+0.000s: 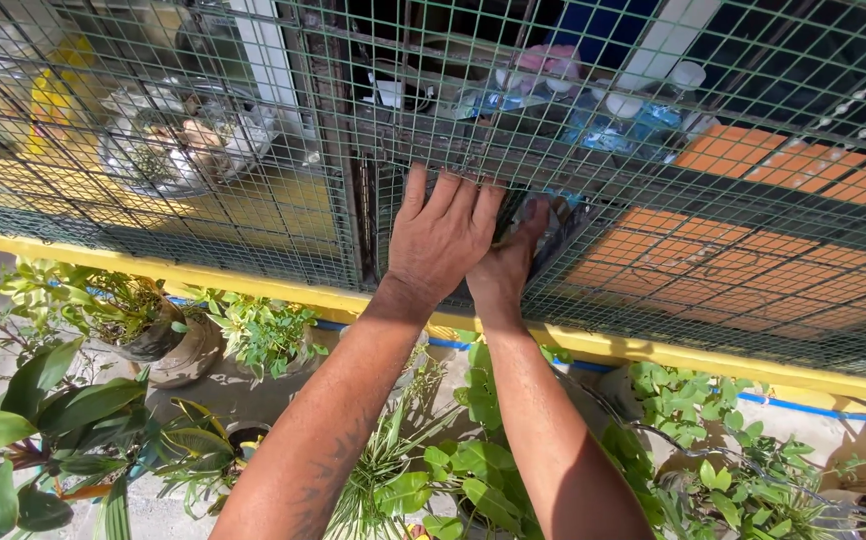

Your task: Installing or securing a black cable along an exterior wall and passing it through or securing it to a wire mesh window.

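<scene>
Potted plants (158, 330) line the floor at left. Above the yellow ledge (253, 285), the left hand (440, 240) lies flat, fingers spread, on the green mesh (253, 180). The right hand (509, 262) looks curled, fingers hooked into it; a firm grip seems needed.

Green wire mesh (253, 190) blocking reach w/ potted plants (253, 335) crowding below.

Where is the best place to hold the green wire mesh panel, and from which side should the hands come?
Probably hook fingers through the open squares of the green wire mesh panel, coming from the front, near where the left hand and right hand press now. Its flat grid offers no handle.
</scene>
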